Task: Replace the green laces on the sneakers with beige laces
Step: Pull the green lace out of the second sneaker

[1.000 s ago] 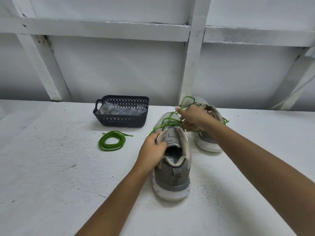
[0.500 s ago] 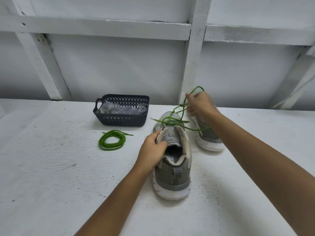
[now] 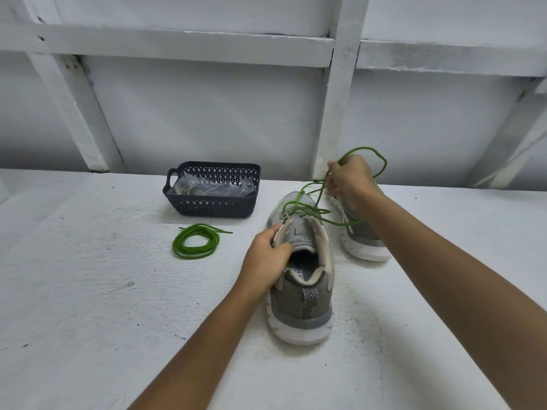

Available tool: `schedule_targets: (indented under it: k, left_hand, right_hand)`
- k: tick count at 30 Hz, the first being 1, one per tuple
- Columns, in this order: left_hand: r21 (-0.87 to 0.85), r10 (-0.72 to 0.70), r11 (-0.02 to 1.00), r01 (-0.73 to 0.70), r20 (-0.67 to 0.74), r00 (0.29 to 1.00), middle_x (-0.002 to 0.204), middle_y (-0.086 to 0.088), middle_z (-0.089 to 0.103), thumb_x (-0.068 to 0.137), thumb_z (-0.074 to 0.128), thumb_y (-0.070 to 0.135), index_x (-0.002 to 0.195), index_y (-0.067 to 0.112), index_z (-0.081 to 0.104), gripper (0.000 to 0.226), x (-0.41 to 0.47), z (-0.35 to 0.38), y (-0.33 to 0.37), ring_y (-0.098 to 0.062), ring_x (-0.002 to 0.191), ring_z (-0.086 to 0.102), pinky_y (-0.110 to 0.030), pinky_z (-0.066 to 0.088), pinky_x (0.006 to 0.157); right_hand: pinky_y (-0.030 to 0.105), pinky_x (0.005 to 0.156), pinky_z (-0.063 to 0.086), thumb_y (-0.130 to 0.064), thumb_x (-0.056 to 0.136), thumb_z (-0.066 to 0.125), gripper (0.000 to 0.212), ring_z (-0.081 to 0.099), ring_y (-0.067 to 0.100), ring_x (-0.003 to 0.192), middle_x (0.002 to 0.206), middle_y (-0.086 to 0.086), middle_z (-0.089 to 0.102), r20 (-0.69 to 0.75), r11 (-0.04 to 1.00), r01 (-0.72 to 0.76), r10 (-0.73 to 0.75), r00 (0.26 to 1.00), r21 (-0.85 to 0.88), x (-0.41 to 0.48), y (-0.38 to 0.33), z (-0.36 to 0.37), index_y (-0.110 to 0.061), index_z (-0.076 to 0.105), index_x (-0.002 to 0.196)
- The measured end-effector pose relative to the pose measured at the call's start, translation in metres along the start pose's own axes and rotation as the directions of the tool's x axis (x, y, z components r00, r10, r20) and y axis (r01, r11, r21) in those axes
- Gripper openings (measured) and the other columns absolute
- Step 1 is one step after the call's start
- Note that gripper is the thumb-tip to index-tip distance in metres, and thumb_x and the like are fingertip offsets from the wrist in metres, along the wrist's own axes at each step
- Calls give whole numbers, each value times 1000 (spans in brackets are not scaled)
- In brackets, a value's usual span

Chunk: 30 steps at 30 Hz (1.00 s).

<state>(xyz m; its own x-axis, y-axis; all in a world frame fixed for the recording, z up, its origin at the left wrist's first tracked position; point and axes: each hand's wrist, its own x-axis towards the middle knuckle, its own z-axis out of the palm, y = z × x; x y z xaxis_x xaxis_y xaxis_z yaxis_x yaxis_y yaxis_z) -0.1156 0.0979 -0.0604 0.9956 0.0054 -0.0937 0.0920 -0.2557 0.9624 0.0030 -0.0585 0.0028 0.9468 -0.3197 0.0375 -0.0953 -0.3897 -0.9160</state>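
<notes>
A grey sneaker (image 3: 305, 294) stands heel toward me on the white table (image 3: 88, 291). My left hand (image 3: 265, 258) grips its left collar beside the tongue. My right hand (image 3: 350, 179) is raised above the toe and pinches a green lace (image 3: 310, 210) that loops up behind the hand and still runs through the front eyelets. The second grey sneaker (image 3: 362, 235) sits to the right, partly hidden by my right forearm. A coiled green lace (image 3: 195, 245) lies on the table to the left. The beige laces (image 3: 186, 189) lie in plastic inside the basket.
A dark lattice basket (image 3: 213, 202) with a side handle stands at the back, left of the sneakers. A white wall with beams (image 3: 340, 99) rises right behind the table.
My right hand has moved up and away from the sneaker's tongue, drawing the green lace out into a higher loop. My left hand has stayed on the collar.
</notes>
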Motion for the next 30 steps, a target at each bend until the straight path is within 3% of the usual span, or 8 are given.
schedule_targets:
  k: [3, 6, 9, 15, 19, 23, 26, 30]
  left_hand:
    - [1, 2, 1000, -2, -2, 1000, 114, -4, 65, 85, 50, 8, 128, 22, 57, 46, 0, 0, 0, -21, 102, 60, -35, 48, 94]
    - [2, 5, 1000, -5, -5, 1000, 117, -3, 64, 74, 49, 22, 129, 22, 57, 56, 1, 0, -1, -21, 106, 60, -39, 47, 98]
    - [-3, 7, 1000, -7, -3, 1000, 119, -2, 64, 67, 47, 27, 130, 24, 57, 64, 1, 0, -1, -21, 107, 59, -39, 46, 99]
    - [-4, 18, 1000, -18, -12, 1000, 114, -3, 65, 86, 49, 9, 131, 23, 55, 48, 5, 0, -6, -19, 99, 61, -34, 50, 91]
    - [35, 42, 998, -43, 21, 999, 112, -4, 66, 90, 53, 15, 127, 22, 58, 38, 5, -3, -5, -20, 101, 61, -35, 48, 94]
    - [-22, 53, 998, -52, 23, 998, 94, -10, 69, 95, 46, 47, 95, 18, 68, 36, 12, -10, 4, -19, 89, 64, -29, 46, 84]
    - [20, 35, 999, -34, -62, 997, 98, -7, 66, 99, 42, 35, 104, 11, 67, 34, 35, -13, 8, -17, 90, 58, -28, 42, 80]
    - [173, 73, 983, -64, -45, 996, 113, -11, 66, 96, 51, 17, 118, 7, 63, 28, 68, -13, 7, -26, 102, 61, -28, 44, 83]
  right_hand:
    - [33, 54, 57, -25, 92, 60, 28, 56, 22, 54, 64, 12, 55, 210, 974, -81, 127, 970, -213, -11, 12, 6, 2, 59, 83]
    - [28, 54, 47, -17, 88, 64, 29, 58, 24, 64, 68, 13, 59, 247, 858, 85, 49, 968, -506, -19, 19, 10, -4, 54, 63]
    - [29, 58, 54, -10, 90, 59, 35, 62, 20, 53, 50, 6, 59, 197, 902, 84, 1, 980, -423, -13, 23, 11, -5, 57, 55]
    - [30, 56, 51, -26, 92, 60, 41, 58, 25, 54, 60, 14, 60, -37, 984, 116, -122, 992, -132, -10, 0, -10, -4, 56, 58]
    - [26, 54, 38, -43, 91, 56, 50, 52, 18, 51, 54, 7, 57, 125, 873, 221, -185, 975, -436, -38, 0, -14, -6, 56, 58]
    - [31, 63, 41, -44, 94, 48, 49, 57, 27, 70, 65, 10, 61, 272, 804, 323, -208, 940, -500, -73, 12, -7, -5, 56, 65]
    - [27, 62, 32, -49, 92, 50, 42, 53, 19, 77, 69, 1, 56, 256, 837, 312, -214, 943, -450, -92, 18, -7, -11, 56, 74]
    - [28, 79, 42, -43, 89, 58, 43, 56, 21, 104, 108, 6, 63, 287, 868, 294, -186, 940, -401, -102, 25, 0, -9, 59, 115]
